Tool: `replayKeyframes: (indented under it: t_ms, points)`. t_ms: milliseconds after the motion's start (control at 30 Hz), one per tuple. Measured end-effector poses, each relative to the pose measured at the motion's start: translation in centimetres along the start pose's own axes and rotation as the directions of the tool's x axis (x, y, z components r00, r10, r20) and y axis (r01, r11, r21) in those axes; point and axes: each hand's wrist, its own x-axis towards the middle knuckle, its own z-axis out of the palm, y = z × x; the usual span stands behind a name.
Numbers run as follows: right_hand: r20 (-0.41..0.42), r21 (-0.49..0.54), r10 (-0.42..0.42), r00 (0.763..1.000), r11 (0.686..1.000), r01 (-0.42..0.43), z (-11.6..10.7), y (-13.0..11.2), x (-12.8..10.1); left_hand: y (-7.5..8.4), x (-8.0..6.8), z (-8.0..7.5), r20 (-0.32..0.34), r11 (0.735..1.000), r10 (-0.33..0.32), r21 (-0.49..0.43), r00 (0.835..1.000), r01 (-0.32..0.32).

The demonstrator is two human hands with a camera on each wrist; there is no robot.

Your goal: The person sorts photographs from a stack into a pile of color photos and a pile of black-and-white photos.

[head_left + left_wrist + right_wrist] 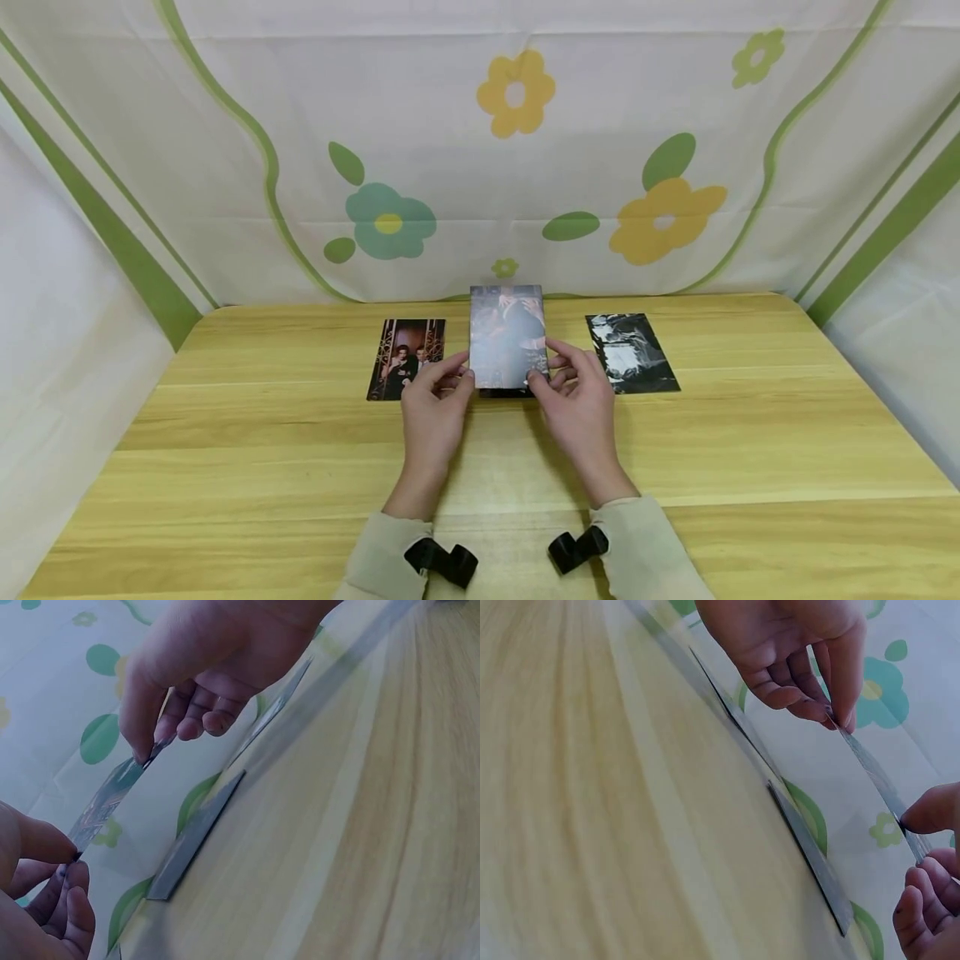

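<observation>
Both my hands are on the middle photo [507, 335], lifted just above the table [750, 450]. Left hand [433, 414] pinches its lower left edge w/ thumb + forefinger, right hand [577, 400] pinches the lower right edge, other fingers curled loose. Dark photo [406, 358] lies flat to the left, b&w photo [632, 352] to the right.

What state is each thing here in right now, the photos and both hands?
Middle photo: lifted off the table, pinched at both lower corners.
Left photo: flat, untouched.
Right photo: flat, untouched.
Left hand: pinching the middle photo.
Right hand: pinching the middle photo.
</observation>
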Motion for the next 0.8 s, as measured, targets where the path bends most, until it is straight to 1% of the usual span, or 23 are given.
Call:
replayKeyframes:
  t_ms: [200,400,500,667,800]
  points:
    - [0.007,0.011,0.028,1.000,1.000,-0.028,0.0,-0.4,0.0,0.3,0.0,-0.1,0.000,0.999,-0.020,-0.026,1.000,0.020]
    - [0.018,0.009,0.036,0.999,0.999,-0.036,0.0,-0.5,0.0,0.2,0.1,-0.3,0.000,0.999,-0.034,-0.020,0.999,0.034]
    - [0.024,0.006,0.027,0.999,1.000,-0.027,0.0,-0.6,-0.1,0.3,0.1,-0.4,0.003,0.999,-0.036,0.004,0.999,0.036]
    - [0.048,-0.006,0.004,0.999,1.000,-0.003,0.1,-0.6,-0.2,0.6,0.3,-0.8,0.003,0.997,-0.011,0.071,1.000,0.011]
    - [0.080,0.004,-0.003,0.997,1.000,0.003,0.3,-0.6,-0.2,0.8,0.5,-1.1,-0.007,0.996,-0.015,0.092,1.000,0.016]
